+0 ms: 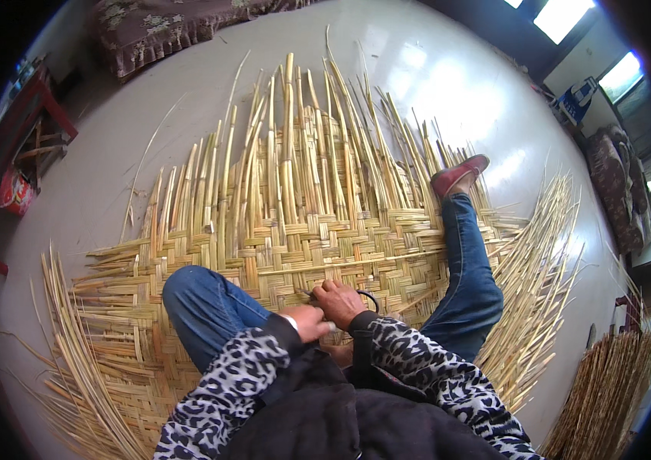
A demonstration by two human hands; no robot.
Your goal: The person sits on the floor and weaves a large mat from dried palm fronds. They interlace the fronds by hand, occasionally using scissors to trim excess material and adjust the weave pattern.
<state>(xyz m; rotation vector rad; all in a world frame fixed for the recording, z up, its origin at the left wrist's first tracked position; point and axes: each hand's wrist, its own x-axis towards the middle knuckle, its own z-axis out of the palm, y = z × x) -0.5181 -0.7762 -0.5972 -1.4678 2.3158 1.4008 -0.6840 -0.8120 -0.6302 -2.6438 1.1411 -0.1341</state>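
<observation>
I sit on a woven mat (318,280) of split reed strips, pale yellow and green, with loose ends fanning out along its edges. My right hand (341,302) is low over the weave between my knees, its fingers bent and closed. What they grip is hidden; a small dark tip shows just left of them. A dark thin loop (372,297) curves beside the right wrist. My left hand (309,323) is closed just left of and nearer than the right one, its fingers curled. Something white shows at its fingertips, too small to name.
My bent left knee (199,299) and outstretched right leg (463,253) flank the work. Loose reeds (544,261) spread at the right. A brown bundle of stalks (605,391) stands lower right. A red wooden chair (34,130) and a cloth-draped bed (164,27) lie beyond.
</observation>
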